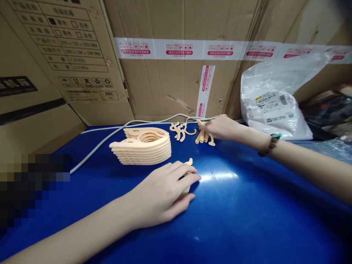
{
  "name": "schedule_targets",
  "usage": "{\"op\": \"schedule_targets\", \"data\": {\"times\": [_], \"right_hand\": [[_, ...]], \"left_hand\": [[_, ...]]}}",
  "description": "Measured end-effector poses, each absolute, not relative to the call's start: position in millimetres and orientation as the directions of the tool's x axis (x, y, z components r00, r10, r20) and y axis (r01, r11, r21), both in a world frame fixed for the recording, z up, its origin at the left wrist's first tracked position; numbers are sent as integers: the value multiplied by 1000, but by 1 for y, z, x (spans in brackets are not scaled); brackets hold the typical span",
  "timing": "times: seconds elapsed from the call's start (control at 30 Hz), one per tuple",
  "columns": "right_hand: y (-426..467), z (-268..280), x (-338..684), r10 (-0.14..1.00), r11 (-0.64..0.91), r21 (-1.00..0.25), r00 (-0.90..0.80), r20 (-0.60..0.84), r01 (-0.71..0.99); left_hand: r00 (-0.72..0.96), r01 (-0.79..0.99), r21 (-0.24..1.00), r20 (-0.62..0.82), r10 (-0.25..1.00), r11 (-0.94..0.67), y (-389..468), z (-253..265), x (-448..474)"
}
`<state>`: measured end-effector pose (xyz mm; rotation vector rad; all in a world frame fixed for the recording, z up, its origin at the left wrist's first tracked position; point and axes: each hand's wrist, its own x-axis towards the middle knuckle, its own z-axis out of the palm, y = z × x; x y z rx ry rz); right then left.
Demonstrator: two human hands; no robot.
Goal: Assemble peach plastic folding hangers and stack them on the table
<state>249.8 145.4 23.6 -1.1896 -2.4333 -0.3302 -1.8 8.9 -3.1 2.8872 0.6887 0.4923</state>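
My left hand reaches in from the lower left, its fingers curled over a beige curved plastic piece. Most of that piece is hidden under the hand; a rounded tip shows above the fingers. Farther back, my right hand has its fingertips closed down at a small pile of beige tube-like pieces; whatever is between them is hidden. Just left of that pile lie several beige hooks. A neat stack of matching beige curved plastic pieces sits left of the hooks, beyond my left hand.
Everything lies on a blue tabletop. Cardboard boxes wall off the back and left. A pale cable runs behind the stack and down its left side. At the back right stands a white plastic bag with a label.
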Motion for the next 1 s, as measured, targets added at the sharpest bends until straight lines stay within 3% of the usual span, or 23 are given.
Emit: {"op": "schedule_targets", "data": {"times": [0.17,0.23,0.3,0.4,0.5,0.6,0.77,0.87,1.0], "right_hand": [[111,36,249,666,646,236,-688,288,726],[88,37,246,642,665,290,-725,249,689],[63,34,242,547,694,410,-804,233,591],[26,28,233,330,755,479,-891,311,447],[1,22,224,206,794,466,-894,397,390],[-11,18,217,165,833,425,-891,423,355],[-16,17,211,145,884,350,-894,425,310],[-13,16,211,105,911,320,-898,428,259],[-1,13,219,36,903,319,-790,612,288]], "left_hand": [[806,468,88,366,465,-880,9,-7,0],[745,521,104,428,511,-847,7,-5,1],[631,581,252,461,624,-774,4,0,1],[481,562,566,371,795,-604,0,7,3],[434,457,758,266,861,-465,-2,7,5],[459,341,855,210,863,-390,-3,4,7],[546,354,829,193,815,-434,-4,6,7],[539,331,865,155,828,-377,-5,6,8],[454,250,918,170,875,-308,-8,1,11]]}}
